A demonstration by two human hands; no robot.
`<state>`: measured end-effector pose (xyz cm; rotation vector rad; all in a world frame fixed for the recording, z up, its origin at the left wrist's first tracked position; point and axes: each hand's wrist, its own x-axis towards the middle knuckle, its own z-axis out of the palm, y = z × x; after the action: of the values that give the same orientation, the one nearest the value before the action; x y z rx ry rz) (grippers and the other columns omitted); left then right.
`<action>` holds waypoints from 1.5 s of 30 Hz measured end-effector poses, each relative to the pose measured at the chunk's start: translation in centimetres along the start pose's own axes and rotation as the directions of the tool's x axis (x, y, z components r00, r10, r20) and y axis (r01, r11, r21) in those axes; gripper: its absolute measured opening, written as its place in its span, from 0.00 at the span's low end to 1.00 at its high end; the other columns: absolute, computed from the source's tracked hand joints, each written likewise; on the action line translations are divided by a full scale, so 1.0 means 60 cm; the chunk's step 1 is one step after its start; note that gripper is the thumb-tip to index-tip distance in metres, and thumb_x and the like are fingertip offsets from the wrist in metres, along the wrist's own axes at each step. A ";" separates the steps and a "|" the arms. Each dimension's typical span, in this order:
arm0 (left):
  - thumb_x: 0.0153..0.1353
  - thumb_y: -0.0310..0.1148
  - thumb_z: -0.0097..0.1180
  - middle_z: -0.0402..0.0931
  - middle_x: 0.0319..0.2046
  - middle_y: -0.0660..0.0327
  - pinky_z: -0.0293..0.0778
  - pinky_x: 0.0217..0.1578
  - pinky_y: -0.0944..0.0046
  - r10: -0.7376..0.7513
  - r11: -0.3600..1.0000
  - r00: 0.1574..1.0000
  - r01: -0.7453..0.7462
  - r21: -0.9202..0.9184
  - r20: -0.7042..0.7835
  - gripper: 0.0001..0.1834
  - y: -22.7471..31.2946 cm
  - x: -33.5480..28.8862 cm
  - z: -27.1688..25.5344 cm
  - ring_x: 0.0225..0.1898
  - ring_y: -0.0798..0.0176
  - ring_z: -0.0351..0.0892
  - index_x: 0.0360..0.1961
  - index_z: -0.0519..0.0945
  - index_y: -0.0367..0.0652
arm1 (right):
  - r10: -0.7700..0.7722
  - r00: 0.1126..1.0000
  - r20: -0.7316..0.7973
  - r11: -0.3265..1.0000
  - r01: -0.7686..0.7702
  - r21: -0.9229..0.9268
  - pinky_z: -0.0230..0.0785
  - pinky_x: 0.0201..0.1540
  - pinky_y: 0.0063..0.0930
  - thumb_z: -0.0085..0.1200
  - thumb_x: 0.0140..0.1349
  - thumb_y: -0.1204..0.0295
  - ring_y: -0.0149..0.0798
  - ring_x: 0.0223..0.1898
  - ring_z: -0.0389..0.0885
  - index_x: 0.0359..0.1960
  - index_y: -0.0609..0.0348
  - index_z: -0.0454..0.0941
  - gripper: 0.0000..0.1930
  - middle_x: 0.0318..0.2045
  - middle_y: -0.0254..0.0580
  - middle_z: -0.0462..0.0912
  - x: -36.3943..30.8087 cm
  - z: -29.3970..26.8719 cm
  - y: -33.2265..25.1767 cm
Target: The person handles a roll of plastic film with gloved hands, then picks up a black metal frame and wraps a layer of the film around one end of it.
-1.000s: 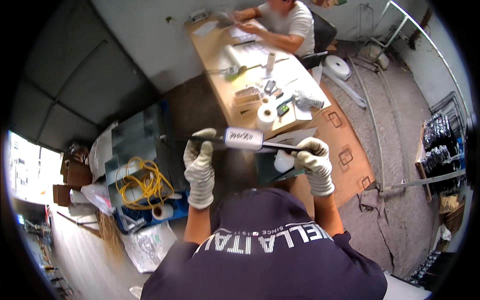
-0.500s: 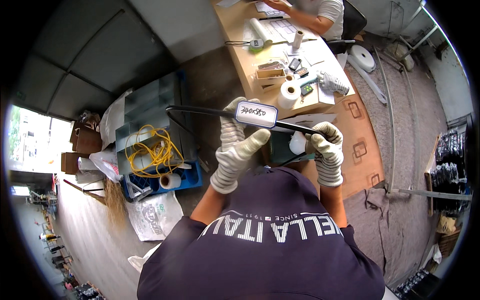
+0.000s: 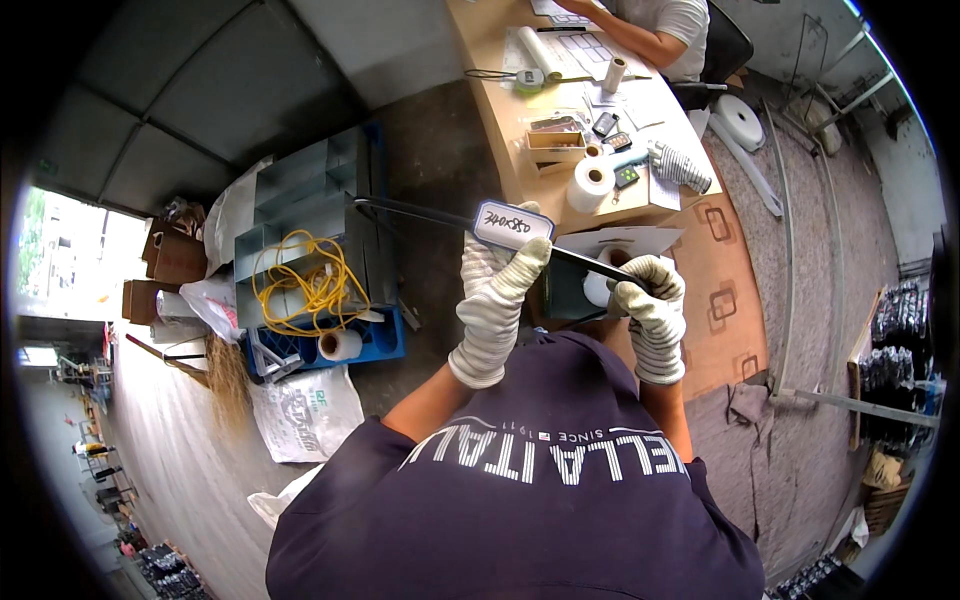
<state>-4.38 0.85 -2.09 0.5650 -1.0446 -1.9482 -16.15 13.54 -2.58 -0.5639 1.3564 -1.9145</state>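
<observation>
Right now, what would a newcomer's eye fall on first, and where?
First, at centre, the white, blue-edged label on a thin black bar, with the white-gloved left hand at the label and white-gloved right hand gripping the bar. Next, left of them, the tangled yellow cable on grey compartments.

Can make out two handwritten numbers with a cross between them on the blue-edged white label [image 3: 513, 225], mounted on the black strip [image 3: 585, 261]. Also seeing big white block letters across the dark shirt [image 3: 545, 457], upside down from up here, plus a smaller line just above. Can spot grey and green print on the white sack [image 3: 308, 415]. Can't read the fine print on the sheet [image 3: 588, 52], way too small.
</observation>
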 end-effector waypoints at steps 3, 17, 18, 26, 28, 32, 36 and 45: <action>0.53 0.26 0.60 0.75 0.42 0.60 0.69 0.44 0.72 0.017 1.000 1.000 -0.017 -0.007 -0.007 0.19 0.001 0.001 -0.003 0.40 0.71 0.74 0.45 0.70 0.42 | 0.008 1.000 0.001 1.000 -0.008 -0.007 0.60 0.21 0.13 0.59 0.46 0.76 0.20 0.18 0.67 0.26 0.64 0.75 0.06 0.18 0.31 0.75 -0.001 0.003 -0.005; 0.57 0.42 0.57 0.78 0.32 0.63 0.68 0.36 0.76 -0.009 0.999 0.996 0.006 -0.033 -0.094 0.15 0.009 0.001 -0.015 0.31 0.76 0.74 0.35 0.76 0.40 | -0.005 0.999 -0.032 1.000 0.005 0.016 0.59 0.17 0.17 0.52 0.50 0.75 0.27 0.12 0.67 0.23 0.66 0.72 0.05 0.12 0.36 0.72 -0.004 0.002 -0.006; 0.57 0.44 0.57 0.78 0.32 0.63 0.68 0.35 0.76 -0.013 1.000 0.994 0.011 -0.026 -0.104 0.16 0.010 0.000 -0.016 0.31 0.77 0.73 0.36 0.75 0.40 | 0.004 1.000 -0.022 1.000 -0.004 0.020 0.59 0.17 0.17 0.52 0.50 0.76 0.26 0.12 0.67 0.23 0.66 0.72 0.05 0.12 0.35 0.72 -0.004 0.002 -0.007; 0.65 0.55 0.32 0.77 0.39 0.53 0.68 0.47 0.68 0.008 0.998 0.999 -0.011 -0.061 -0.042 0.31 0.025 0.021 -0.030 0.39 0.65 0.76 0.39 0.75 0.34 | 0.037 0.999 0.016 0.997 -0.038 0.062 0.64 0.21 0.17 0.53 0.49 0.76 0.26 0.16 0.71 0.25 0.66 0.73 0.05 0.17 0.36 0.75 -0.010 -0.015 0.010; 0.65 0.56 0.26 0.77 0.40 0.51 0.65 0.52 0.65 0.042 0.999 0.999 -0.042 -0.010 -0.014 0.35 0.027 0.023 -0.037 0.43 0.62 0.75 0.40 0.76 0.33 | 0.048 0.997 0.066 0.995 -0.054 0.089 0.66 0.23 0.17 0.53 0.50 0.76 0.27 0.18 0.73 0.25 0.66 0.73 0.05 0.19 0.38 0.77 -0.011 -0.029 0.026; 0.66 0.54 0.28 0.77 0.41 0.51 0.63 0.53 0.65 0.059 0.998 0.998 -0.059 -0.010 -0.017 0.33 0.030 0.022 -0.043 0.44 0.63 0.74 0.41 0.75 0.33 | 0.069 0.998 -0.011 0.975 -0.065 0.212 0.51 0.13 0.11 0.56 0.52 0.73 0.18 0.11 0.61 0.24 0.64 0.75 0.07 0.17 0.37 0.77 -0.018 -0.014 0.040; 0.66 0.52 0.33 0.75 0.43 0.50 0.63 0.54 0.63 0.040 0.996 0.999 -0.041 -0.085 -0.015 0.29 0.024 0.032 -0.065 0.47 0.61 0.72 0.46 0.71 0.34 | 0.099 0.995 0.030 0.975 -0.103 0.196 0.48 0.13 0.12 0.53 0.56 0.69 0.18 0.10 0.59 0.20 0.65 0.74 0.12 0.15 0.37 0.75 -0.018 -0.009 0.042; 0.62 0.37 0.48 0.68 0.52 0.50 0.64 0.54 0.58 -0.317 0.948 0.937 0.318 0.014 0.146 0.24 -0.051 0.031 -0.091 0.53 0.57 0.69 0.56 0.63 0.38 | 0.053 0.998 -0.038 0.997 -0.051 0.054 0.44 0.12 0.13 0.47 0.59 0.61 0.18 0.08 0.55 0.17 0.62 0.72 0.18 0.07 0.25 0.63 0.038 0.022 0.077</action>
<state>-3.01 -2.29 -7.67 0.6235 -1.0856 -2.3068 -15.34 10.10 -6.55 -0.4635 1.3279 -1.9226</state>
